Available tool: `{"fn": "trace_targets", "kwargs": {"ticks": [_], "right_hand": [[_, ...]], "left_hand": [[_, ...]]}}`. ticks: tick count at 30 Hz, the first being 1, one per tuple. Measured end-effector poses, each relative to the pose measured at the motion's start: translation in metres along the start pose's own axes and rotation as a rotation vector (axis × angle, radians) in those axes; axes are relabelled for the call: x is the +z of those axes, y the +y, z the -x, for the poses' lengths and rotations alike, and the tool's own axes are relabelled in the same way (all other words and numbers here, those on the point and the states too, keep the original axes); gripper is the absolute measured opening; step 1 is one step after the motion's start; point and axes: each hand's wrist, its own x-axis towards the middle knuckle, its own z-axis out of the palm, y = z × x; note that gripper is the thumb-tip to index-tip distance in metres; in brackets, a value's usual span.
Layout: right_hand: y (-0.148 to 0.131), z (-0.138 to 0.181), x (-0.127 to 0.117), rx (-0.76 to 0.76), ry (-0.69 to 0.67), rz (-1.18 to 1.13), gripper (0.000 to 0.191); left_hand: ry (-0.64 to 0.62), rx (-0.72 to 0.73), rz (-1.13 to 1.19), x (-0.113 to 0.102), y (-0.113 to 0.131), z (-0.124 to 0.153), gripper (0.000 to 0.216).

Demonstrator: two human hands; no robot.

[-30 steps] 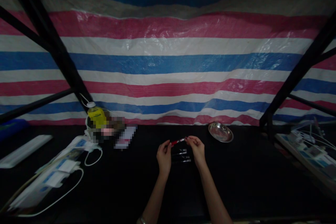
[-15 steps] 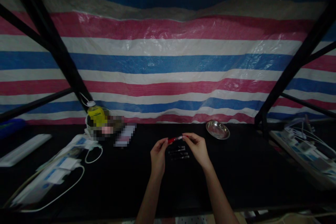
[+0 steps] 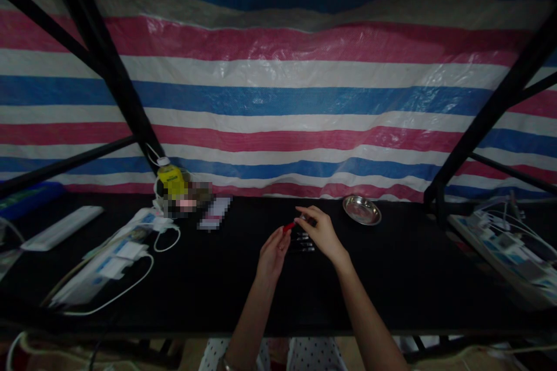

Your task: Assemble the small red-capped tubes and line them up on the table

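Holding slim red pen-like stick [image 3: 289,227] slantwise betw. both hands, approx. mid-table. Pinching lower end w/ fingers of bare L hand [image 3: 272,255]; closed on upper end w/ fingers of bare R hand [image 3: 321,232], tip mostly hidden. Got several slim dark sticks w/ shiny clear ends [image 3: 308,249] side by side just below R hand, on flat black table [image 3: 413,266]; can't tell exact no. Back edge: running along red-white-blue striped plastic sheet [image 3: 270,101], w/ round shiny metal dish [image 3: 362,210] nr it, apart from R hand. Front edge: passing under both forearms. On R, wide black stretch out to white-blue power strip w/ plugs [image 3: 522,269]. On L, similar room up to thin white looped cable [image 3: 150,269]. Back L: yellow-labelled plastic bottle [image 3: 172,181] by black metal post [image 3: 115,81], plus pale flat rectangular item [image 3: 215,213], pixelated.
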Motion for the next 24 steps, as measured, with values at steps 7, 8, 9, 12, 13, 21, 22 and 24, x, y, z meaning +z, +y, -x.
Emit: {"fn": "trace_targets", "kwargs": {"ticks": [7,8,9,12,13,21,22,24], "right_hand": [[0.046,-0.013,-0.008,0.039,-0.101,0.027,0.02],[0.057,-0.014,-0.007,0.053,-0.136,0.056,0.018],[0.068,-0.015,-0.006,0.071,-0.164,0.09,0.017],[0.101,-0.016,-0.001,0.127,-0.235,0.183,0.013],[0.111,-0.016,0.002,0.141,-0.241,0.204,0.013],[0.158,-0.008,0.014,0.139,-0.244,0.241,0.013],[0.161,-0.006,0.014,0.143,-0.232,0.242,0.013],[0.167,-0.003,0.014,0.154,-0.216,0.246,0.013]], "left_hand": [[-0.024,0.281,-0.318,-0.011,0.004,-0.037,0.017],[-0.031,0.357,-0.406,-0.013,0.004,-0.045,0.02],[-0.042,0.418,-0.482,-0.015,0.004,-0.053,0.021],[-0.076,0.544,-0.682,-0.019,0.002,-0.078,0.018],[-0.081,0.576,-0.759,-0.02,0.002,-0.085,0.016],[-0.106,0.763,-1.22,-0.038,-0.003,-0.103,0.014],[-0.113,0.8,-1.269,-0.04,-0.004,-0.103,0.015],[-0.124,0.85,-1.342,-0.043,-0.005,-0.103,0.016]]}}
